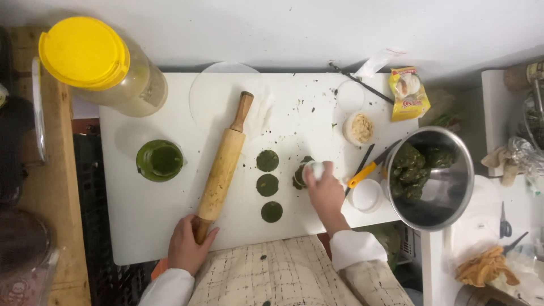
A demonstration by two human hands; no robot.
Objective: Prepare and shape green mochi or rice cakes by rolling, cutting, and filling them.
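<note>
Head view, looking down on a white board (147, 226) on a counter. Left hand (187, 245) at the board's near edge, fingers wrapped around the lower handle of a wooden rolling pin (222, 164); the pin lies diagonally on the board, upper handle pointing away. Right hand (326, 195) closed around a small white round cutter (315, 169), pressing it down onto a dark green dough piece (299, 178) mid-board, just right of the pin. Three flat green dough discs (267, 185) sit in a column between pin and right hand, apart from each other. Green-filled cup (160, 160) left on the board. Big jar with yellow lid (85, 52) at the far left corner. Steel pot (439, 195) at the right edge holds lumps of dark green dough. Yellow-handled tool (365, 173) and a white lid (366, 195) lie between right hand and pot. Small tub of pale filling (359, 128) and a yellow packet (408, 93) at the far right of the board. White sleeves, checked apron at bottom
</note>
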